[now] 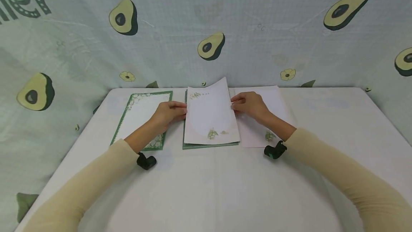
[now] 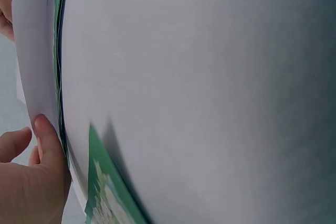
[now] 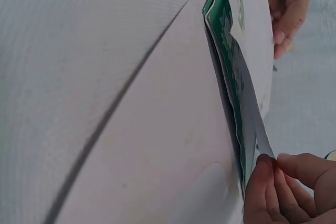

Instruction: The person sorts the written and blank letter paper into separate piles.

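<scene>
Two edges of the top sheet (image 1: 210,112) need even support; your right hand (image 1: 250,106) pinches one; your left hand (image 1: 166,115) touches the other, pinch unclear; keep it flat above the green-edged stack (image 1: 194,146).

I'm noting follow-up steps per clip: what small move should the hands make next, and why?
Probably lift the white rectangular paper sheet with green floral print clear of the green-bordered paper stack: the right hand pinches its right edge, a gap shows beneath there, and the left hand is at the left edge.
</scene>
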Available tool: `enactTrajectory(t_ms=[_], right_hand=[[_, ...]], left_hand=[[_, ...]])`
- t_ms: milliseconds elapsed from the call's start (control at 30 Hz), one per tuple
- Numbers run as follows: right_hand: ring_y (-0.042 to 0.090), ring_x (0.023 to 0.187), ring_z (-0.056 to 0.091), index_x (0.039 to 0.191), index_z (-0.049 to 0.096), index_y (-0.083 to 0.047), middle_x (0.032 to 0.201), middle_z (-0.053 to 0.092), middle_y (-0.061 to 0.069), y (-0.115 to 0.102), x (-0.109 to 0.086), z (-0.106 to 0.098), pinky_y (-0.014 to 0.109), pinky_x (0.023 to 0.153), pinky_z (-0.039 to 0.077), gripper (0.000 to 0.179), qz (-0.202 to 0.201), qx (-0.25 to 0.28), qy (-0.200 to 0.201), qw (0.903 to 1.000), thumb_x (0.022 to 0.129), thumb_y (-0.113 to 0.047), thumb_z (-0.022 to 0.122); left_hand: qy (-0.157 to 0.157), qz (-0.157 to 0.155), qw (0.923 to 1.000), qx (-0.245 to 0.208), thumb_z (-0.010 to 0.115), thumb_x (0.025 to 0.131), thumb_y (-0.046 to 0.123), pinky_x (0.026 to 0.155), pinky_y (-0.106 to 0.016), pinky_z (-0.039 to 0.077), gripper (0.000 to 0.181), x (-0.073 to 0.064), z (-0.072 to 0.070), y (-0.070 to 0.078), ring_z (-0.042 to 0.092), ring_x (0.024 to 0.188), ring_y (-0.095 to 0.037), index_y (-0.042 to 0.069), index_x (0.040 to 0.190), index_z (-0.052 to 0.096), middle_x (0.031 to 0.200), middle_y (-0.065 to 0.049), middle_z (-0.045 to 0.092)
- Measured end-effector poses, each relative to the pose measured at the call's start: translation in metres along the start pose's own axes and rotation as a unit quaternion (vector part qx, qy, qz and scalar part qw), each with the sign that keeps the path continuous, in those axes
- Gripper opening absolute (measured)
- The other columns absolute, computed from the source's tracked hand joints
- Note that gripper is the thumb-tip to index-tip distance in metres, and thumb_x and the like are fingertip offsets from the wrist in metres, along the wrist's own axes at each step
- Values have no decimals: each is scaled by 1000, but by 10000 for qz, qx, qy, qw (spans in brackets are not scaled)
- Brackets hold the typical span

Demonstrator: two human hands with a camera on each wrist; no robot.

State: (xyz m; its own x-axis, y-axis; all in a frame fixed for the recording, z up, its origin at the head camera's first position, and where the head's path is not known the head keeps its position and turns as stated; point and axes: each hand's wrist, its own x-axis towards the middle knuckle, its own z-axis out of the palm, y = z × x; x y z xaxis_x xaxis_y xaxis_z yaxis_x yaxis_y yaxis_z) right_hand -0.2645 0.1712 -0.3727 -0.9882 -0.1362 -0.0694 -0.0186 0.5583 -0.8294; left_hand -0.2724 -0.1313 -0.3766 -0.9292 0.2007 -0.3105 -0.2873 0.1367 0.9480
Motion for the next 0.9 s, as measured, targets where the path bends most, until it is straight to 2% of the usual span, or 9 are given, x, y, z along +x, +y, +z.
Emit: enactTrajectory(t_ms=[167,433,633,900], right_hand=[[20,81,71,110,68,-5,96,72,11,2,0,4,30,75,59,26,-33,127,109,9999,87,-17,70],[16,77,70,107,71,-7,94,73,7,3,1,8,24,67,57,23,-224,-140,277,9993,86,-18,71],[20,80,71,105,71,-5,95,72,10,1,0,7,26,69,59,21,-275,69,364,9989,86,-15,71],[21,78,71,103,69,-4,93,72,11,0,-4,6,28,70,60,20,-148,295,506,9982,85,-13,71]], left_hand=[[-1,-59,9999,-113,59,93,2,90,-31,54,34,0,1,-3,65,99,-19,-6,125,54,121,-18,55],[24,-258,9994,-228,59,92,0,87,-29,55,33,1,-1,-5,64,100,-21,-8,123,54,116,-17,55],[44,-359,9989,-298,59,91,-2,88,-31,55,34,-1,1,-1,65,97,-21,-8,124,53,115,-17,55],[47,-468,9987,-192,58,91,-4,90,-32,54,34,-6,3,3,66,96,-22,-11,124,54,115,-19,56]])
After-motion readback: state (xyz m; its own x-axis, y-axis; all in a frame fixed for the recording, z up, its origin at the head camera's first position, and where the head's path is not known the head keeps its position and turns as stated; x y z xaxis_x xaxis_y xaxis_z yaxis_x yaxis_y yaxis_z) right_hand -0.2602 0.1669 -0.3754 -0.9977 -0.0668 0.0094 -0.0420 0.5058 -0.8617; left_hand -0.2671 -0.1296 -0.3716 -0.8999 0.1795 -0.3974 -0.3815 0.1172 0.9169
